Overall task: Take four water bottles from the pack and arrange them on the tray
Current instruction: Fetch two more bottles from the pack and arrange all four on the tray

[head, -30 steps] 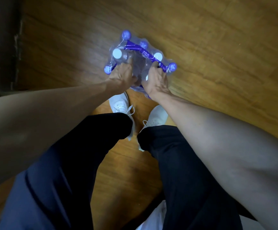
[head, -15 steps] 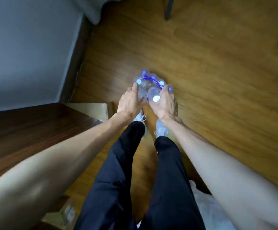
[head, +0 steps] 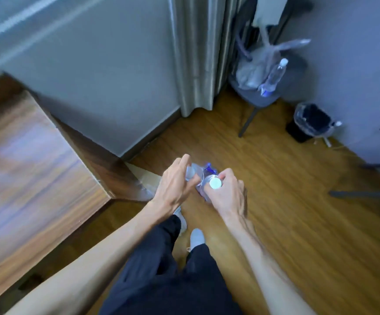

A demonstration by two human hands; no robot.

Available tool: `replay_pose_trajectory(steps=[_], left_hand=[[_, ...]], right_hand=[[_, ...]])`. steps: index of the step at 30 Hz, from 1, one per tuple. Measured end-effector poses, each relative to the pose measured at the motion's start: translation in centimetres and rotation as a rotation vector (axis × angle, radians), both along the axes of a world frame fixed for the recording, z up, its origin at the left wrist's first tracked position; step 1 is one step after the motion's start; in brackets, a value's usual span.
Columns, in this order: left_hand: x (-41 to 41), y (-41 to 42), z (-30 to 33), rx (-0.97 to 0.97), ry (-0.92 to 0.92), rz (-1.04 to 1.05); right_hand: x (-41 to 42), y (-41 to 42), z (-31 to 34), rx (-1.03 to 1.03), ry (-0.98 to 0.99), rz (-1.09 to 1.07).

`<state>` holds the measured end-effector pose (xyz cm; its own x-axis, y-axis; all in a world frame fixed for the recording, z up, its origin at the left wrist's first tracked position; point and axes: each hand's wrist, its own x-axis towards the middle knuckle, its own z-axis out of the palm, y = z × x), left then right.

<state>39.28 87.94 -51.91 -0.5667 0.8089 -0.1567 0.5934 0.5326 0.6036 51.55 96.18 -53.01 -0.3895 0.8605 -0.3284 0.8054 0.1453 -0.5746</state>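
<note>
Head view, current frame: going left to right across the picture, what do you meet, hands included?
Wooden table → left hand → right hand, holding a white-capped bottle → bottle on the grey chair → black waste bin. The curtain above the hands is left out; its place overlaps theirs.

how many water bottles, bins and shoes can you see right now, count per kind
water bottles with a visible cap: 3, one in the right hand, one under the left hand, one on the chair
bins: 1
shoes: 2
total: 6
</note>
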Motion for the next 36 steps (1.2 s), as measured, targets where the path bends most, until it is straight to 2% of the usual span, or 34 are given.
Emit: replay_pose_trajectory(steps=[5,9,17,23,31,36], left_hand=[[2.4,-6.2,6.5,0.052,0.030,0.117],[2.6,-12.9,10.1,0.070,0.010,0.294],[2.4,-29.1,13.5,0.082,-0.008,0.617],[1.6,-43.4,15.4,0.070,-0.060,0.975],[0.3,-62.4,19.2,0.085,0.028,1.302],[-0.8,-72.5,22.4,0.013,0.084,1.496]], right_hand=[[1.1,-4.2,6.9,0.074,0.059,0.199],[0.9,-8.7,11.5,0.117,0.050,0.417],[-4.2,-21.1,15.5,0.123,0.114,0.859],[-10.6,-34.2,16.9,0.055,0.128,1.131],[-16.9,-53.4,19.6,-0.045,0.197,1.375],[-19.6,-64.4,22.6,-0.161,0.271,1.562]])
